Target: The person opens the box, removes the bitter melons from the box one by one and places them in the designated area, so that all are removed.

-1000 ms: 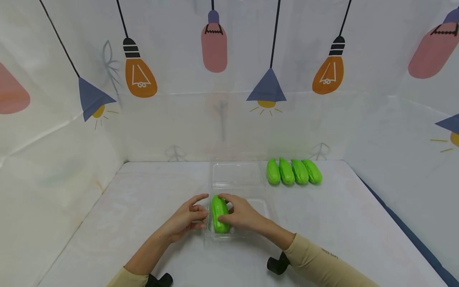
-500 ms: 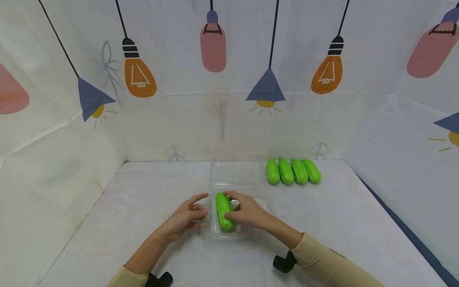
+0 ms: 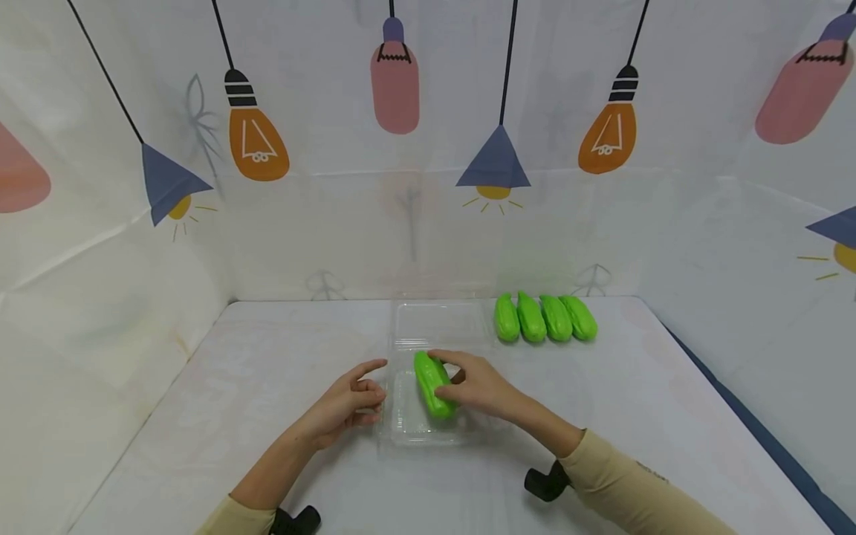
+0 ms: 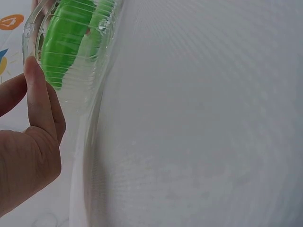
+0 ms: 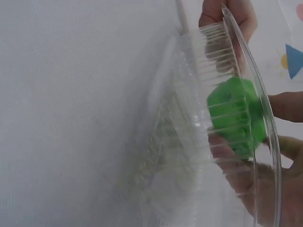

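Right hand (image 3: 483,386) grips green cucumber (image 3: 432,385) over clear tray (image 3: 408,435); left hand (image 3: 341,407), fingers loosely curled, touches tray's left rim.

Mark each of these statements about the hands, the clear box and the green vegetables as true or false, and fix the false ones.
1. The right hand holds a green vegetable over the clear plastic box. True.
2. Six green vegetables lie in the row at the back. False: four green vegetables lie there, side by side.
3. The left hand rests at the left edge of the box. True.
4. The box lid is shut. False: the lid lies open behind the tray.
5. The left hand has a grip on a vegetable. False: it holds no vegetable.
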{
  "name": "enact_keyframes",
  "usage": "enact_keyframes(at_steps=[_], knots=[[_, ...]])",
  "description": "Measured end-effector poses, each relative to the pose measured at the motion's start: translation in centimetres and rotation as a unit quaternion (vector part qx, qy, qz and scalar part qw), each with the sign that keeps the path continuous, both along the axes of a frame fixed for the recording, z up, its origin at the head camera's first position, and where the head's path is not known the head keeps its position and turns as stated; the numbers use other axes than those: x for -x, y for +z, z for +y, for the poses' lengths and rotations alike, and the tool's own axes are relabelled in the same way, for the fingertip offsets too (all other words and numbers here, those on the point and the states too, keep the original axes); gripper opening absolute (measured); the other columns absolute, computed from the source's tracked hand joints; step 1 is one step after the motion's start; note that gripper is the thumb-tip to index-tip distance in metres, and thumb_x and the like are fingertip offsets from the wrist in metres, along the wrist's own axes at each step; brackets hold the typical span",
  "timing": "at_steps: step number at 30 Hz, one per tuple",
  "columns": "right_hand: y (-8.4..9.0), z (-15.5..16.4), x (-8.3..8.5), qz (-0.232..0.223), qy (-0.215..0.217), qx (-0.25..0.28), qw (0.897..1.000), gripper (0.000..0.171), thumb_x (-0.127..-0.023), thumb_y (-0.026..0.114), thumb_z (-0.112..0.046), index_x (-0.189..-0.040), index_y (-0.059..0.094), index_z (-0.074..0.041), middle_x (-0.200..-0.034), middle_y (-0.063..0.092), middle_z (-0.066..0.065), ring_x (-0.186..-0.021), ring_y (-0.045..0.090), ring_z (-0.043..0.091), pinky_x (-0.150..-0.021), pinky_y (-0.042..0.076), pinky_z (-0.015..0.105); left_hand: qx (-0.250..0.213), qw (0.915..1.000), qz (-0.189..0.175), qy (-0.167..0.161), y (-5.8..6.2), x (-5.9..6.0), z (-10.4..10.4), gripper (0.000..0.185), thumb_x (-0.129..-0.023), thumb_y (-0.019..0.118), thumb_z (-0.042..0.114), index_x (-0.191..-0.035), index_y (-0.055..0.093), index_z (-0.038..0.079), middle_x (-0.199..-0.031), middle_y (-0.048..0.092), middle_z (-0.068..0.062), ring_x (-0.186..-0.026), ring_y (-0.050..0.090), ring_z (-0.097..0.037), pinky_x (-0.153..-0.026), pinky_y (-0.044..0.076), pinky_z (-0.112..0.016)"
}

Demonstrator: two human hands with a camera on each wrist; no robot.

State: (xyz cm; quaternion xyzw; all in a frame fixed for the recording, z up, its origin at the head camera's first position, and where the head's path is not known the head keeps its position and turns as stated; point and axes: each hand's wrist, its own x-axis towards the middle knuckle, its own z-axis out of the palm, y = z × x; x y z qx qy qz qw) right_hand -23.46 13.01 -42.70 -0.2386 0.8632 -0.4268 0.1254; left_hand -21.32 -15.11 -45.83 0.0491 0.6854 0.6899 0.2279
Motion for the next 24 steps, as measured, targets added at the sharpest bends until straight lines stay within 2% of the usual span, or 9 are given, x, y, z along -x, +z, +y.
enact_keyframes(at_steps=[10, 24], knots=[[0.7, 1.3, 0.0, 0.007, -0.009, -0.003, 1.0, 0.06, -0.088, 0.07, -0.028, -0.145, 0.052, -0.025, -0.146, 0.054, 0.003, -0.102, 0.067, 0.022, -0.07, 0.056, 0.028, 0.0, 1.0, 0.002, -0.003, 0.2, -0.1, 0.1, 0.07, -0.096, 0.064, 0.014, -0.155, 0.027, 0.017, -0.09, 0.055, 0.002, -0.08, 0.059, -0.009, -0.069, 0.059, -0.021], [1.4, 2.8, 0.0, 0.017, -0.027, 0.016, 0.999, 0.059, -0.087, 0.071, -0.026, -0.144, 0.054, -0.025, -0.147, 0.054, 0.003, -0.104, 0.066, 0.023, -0.07, 0.056, 0.029, 0.0, 1.0, 0.005, -0.003, 0.1, -0.2, 0.1, 0.069, -0.097, 0.062, 0.012, -0.155, 0.027, 0.017, -0.09, 0.055, 0.002, -0.078, 0.058, -0.01, -0.069, 0.058, -0.021]])
